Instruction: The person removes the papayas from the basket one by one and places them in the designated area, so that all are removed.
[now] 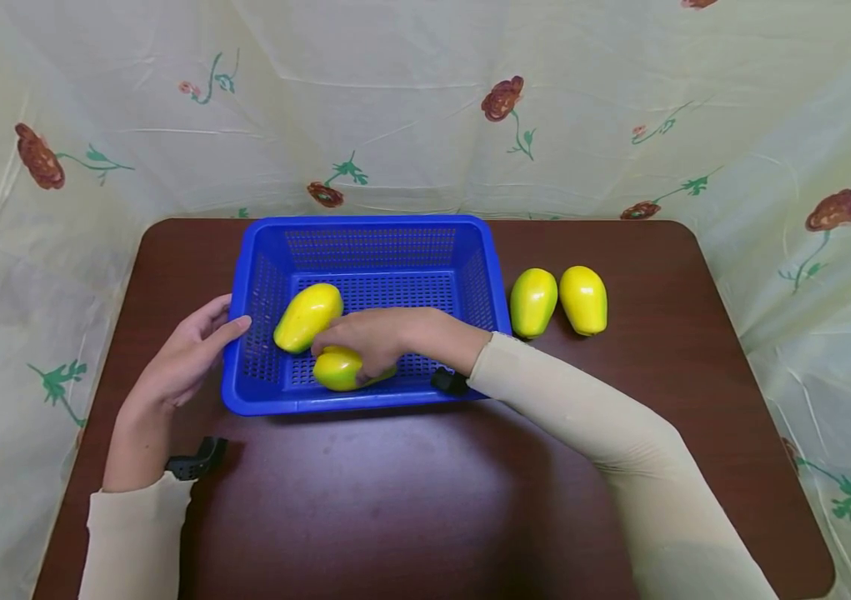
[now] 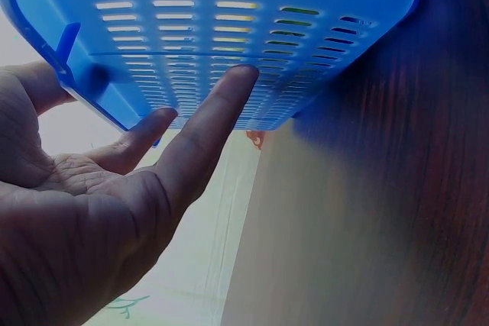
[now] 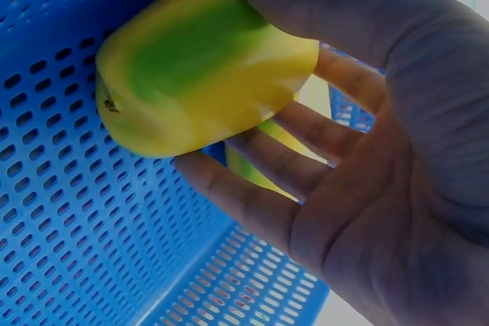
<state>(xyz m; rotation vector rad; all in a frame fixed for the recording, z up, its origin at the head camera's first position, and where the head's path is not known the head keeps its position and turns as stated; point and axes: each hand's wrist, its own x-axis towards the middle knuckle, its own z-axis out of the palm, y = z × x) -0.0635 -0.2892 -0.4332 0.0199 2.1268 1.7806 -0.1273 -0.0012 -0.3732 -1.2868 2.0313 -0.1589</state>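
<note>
My right hand reaches into the blue plastic basket and grips a glossy yellow-green papaya near the front wall. Its thumb lies on one side of the fruit and the fingers on the other, above the slotted floor in the right wrist view. A second papaya lies in the basket just left of that hand. At the basket's left side, my left hand holds the rim, thumb over the top edge. Its fingers extend along the outside of the perforated wall.
Two more papayas stand side by side on the dark brown table, just right of the basket. A flower-patterned cloth hangs behind the table and along its sides.
</note>
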